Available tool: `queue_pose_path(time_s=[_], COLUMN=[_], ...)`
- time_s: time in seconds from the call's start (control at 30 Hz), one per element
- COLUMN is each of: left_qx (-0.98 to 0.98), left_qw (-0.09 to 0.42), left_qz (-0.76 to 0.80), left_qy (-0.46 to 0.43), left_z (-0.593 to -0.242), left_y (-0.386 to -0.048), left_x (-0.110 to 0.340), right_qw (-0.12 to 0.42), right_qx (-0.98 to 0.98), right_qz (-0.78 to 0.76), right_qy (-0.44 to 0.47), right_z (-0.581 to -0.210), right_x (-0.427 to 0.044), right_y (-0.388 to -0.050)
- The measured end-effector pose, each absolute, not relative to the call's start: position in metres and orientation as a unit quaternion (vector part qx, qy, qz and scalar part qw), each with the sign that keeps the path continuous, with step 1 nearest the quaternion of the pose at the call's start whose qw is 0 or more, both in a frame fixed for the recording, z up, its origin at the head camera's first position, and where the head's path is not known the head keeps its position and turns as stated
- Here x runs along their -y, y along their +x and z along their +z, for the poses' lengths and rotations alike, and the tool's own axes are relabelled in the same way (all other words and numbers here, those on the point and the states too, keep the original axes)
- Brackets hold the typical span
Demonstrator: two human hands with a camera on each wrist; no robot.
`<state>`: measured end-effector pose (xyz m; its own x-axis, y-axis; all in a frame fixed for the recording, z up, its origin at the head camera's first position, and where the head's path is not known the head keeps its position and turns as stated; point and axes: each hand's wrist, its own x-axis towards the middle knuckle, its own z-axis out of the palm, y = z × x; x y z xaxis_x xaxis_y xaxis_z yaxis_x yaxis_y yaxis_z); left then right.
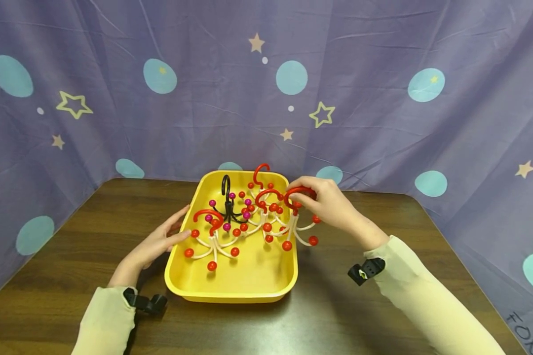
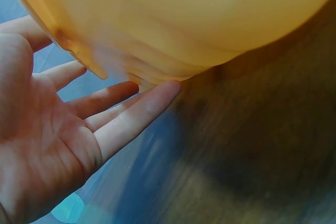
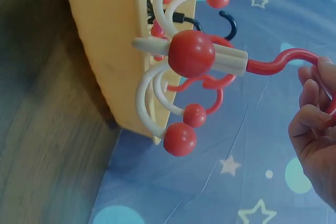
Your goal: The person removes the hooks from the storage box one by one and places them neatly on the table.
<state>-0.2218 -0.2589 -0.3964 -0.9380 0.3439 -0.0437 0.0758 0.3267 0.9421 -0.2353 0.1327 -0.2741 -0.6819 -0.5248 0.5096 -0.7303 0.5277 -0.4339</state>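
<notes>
My right hand [image 1: 322,199] grips the red hook of a white multi-armed hanger [image 1: 294,221] with red ball tips, over the right rim of a yellow tray [image 1: 231,282]. In the right wrist view this hanger [image 3: 231,59] hangs from the hooked fingers, its arms by the tray's edge. Inside the tray stand a like white hanger [image 1: 213,242] at the left, another white one [image 1: 264,218] in the middle, a third at the back, and a black hanger [image 1: 229,209] with magenta balls. With fingers fairly straight, my left hand [image 1: 157,241] touches the tray's left side.
The tray stands on a brown wooden table [image 1: 360,315]. A purple curtain [image 1: 231,88] with stars and blue dots hangs behind and at both sides. Black camera straps [image 1: 366,270] sit on both wrists.
</notes>
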Motion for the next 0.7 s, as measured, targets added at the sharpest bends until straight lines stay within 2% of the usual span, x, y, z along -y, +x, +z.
queue_pose_path(time_s=[0.7], left_qx=[-0.802], left_qw=[0.118], left_qz=[0.571], left_qy=[0.131], left_z=[-0.397], left_y=[-0.222], left_x=[0.259], right_qw=[0.189], right_qx=[0.886], right_qz=[0.303], right_qy=[0.296], right_z=[-0.281], right_x=[-0.176], right_y=[-0.259])
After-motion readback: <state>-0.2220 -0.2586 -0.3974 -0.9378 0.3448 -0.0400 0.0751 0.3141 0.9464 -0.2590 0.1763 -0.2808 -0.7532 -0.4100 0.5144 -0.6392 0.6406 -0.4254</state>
